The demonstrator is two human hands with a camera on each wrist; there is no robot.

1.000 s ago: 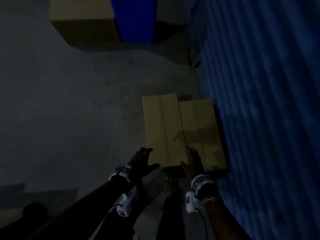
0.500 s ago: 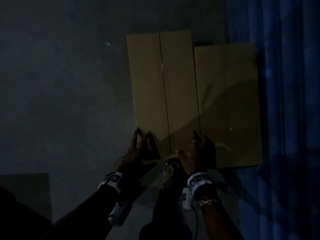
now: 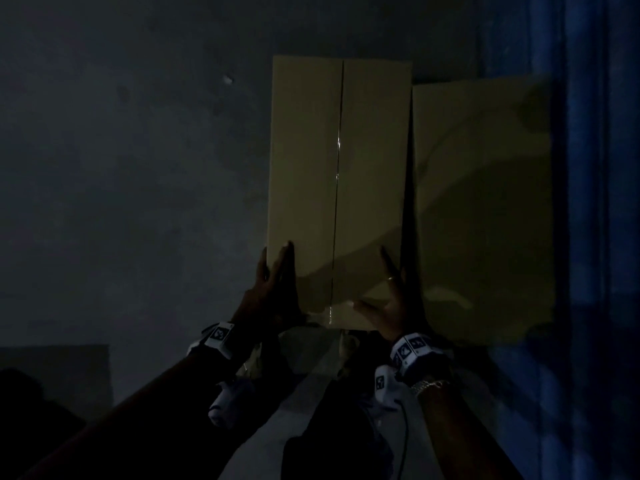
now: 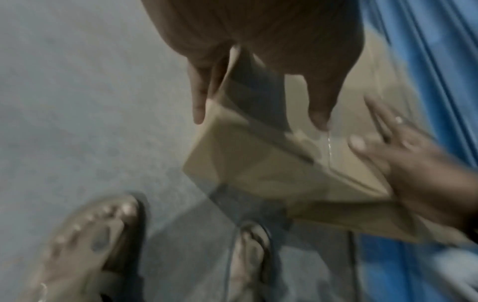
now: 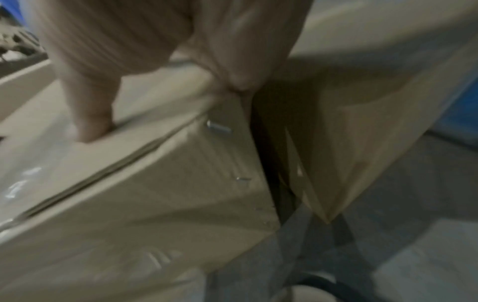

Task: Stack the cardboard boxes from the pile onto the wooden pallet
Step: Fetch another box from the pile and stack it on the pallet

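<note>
A: The tall tan cardboard box with a taped centre seam (image 3: pixel 337 188) — where, in the head view?

B: Between the hands: left hand (image 3: pixel 273 289) flat on its left side, right hand (image 3: pixel 391 299) on its right edge.

A: Left wrist view?

B: Fingers straight along the box, thumb on top.

A: Right wrist?

B: Thumb pressing the top; a second tan cardboard box (image 5: pixel 362 122) just right of that hand.

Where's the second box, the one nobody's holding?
In the head view the second box sits right of the taped box, close beside it, against the blue wall.
</note>
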